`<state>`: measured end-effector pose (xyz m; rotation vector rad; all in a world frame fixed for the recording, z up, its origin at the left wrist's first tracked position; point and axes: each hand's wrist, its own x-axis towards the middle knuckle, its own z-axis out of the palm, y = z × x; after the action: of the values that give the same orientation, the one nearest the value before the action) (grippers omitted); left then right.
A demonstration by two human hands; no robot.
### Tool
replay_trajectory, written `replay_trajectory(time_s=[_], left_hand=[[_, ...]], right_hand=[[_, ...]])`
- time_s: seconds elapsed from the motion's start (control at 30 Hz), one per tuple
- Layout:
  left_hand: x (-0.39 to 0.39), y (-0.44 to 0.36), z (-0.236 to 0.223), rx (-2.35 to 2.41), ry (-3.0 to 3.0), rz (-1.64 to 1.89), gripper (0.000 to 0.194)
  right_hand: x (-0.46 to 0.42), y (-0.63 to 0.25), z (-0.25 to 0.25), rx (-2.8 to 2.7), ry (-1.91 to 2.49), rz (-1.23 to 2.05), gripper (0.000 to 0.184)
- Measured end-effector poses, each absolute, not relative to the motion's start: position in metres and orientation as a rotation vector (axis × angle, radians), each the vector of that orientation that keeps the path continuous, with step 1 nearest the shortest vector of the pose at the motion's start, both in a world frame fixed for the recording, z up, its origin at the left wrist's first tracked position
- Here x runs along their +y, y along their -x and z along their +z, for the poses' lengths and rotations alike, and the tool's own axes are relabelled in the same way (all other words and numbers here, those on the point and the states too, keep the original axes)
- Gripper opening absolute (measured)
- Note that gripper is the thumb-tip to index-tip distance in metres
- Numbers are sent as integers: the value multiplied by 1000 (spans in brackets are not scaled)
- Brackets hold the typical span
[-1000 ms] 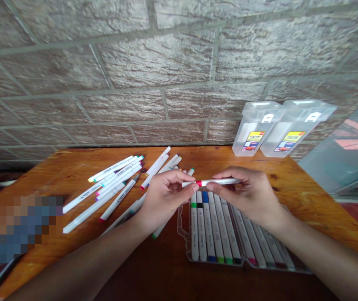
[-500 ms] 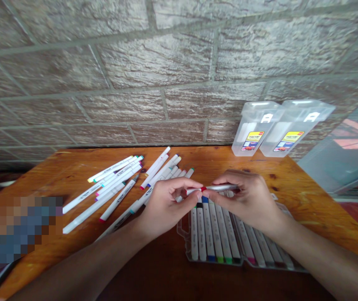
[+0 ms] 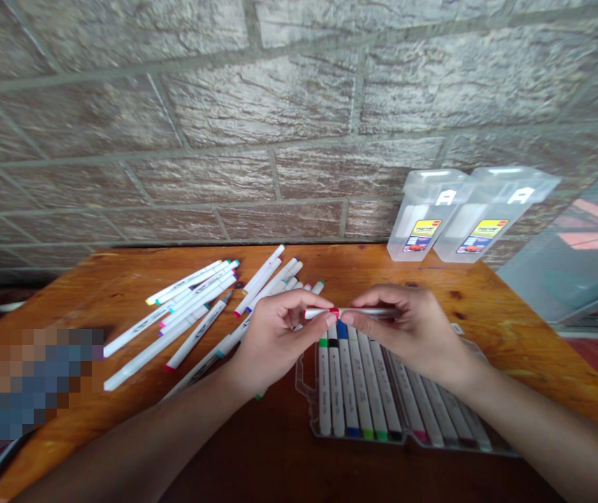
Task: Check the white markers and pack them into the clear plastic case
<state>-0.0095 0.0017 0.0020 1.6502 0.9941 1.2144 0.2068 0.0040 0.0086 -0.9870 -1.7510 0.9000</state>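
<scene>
A white marker (image 3: 320,314) with a red band lies level between my two hands, above the far end of a clear marker case (image 3: 307,402). My left hand (image 3: 272,339) pinches its left end between thumb and fingers, close to the red band. Thumb and fingers of my right hand (image 3: 411,328) are closed on the other end, partly hiding it. Under the hands, the case holds several white markers (image 3: 365,391) side by side, some with blue, green, black or pink ends. My right wrist covers part of the case.
Several loose white markers (image 3: 194,290) with coloured ends lie in a pile on the wooden table (image 3: 131,436), left of my left hand. Two translucent boxes (image 3: 415,216) with yellow labels stand at the back right, against the brick wall (image 3: 299,105). The lower left is pixelated.
The marker has risen slightly and turned from a slight tilt to nearly level, and its red band shows more fully. Both hands stay in nearly the same place.
</scene>
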Motion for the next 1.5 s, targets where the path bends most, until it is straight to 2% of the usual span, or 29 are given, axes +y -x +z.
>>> replay_trajectory(time_s=[0.17, 0.4, 0.67, 1.07, 1.5], left_hand=[[4, 9, 3, 1004, -1543, 1226, 16], [6, 10, 9, 945, -1403, 1232, 17], [12, 14, 6, 889, -1252, 1269, 15], [19, 15, 6, 753, -988, 1376, 15], [19, 13, 11, 721, -814, 1401, 17]], right_hand=[[7, -206, 10, -1647, 966, 1054, 17], [12, -209, 7, -1593, 969, 1109, 11], [16, -211, 9, -1553, 934, 1158, 13], [16, -214, 9, -1255, 872, 1480, 22], [13, -213, 17, -1165, 712, 1720, 24]])
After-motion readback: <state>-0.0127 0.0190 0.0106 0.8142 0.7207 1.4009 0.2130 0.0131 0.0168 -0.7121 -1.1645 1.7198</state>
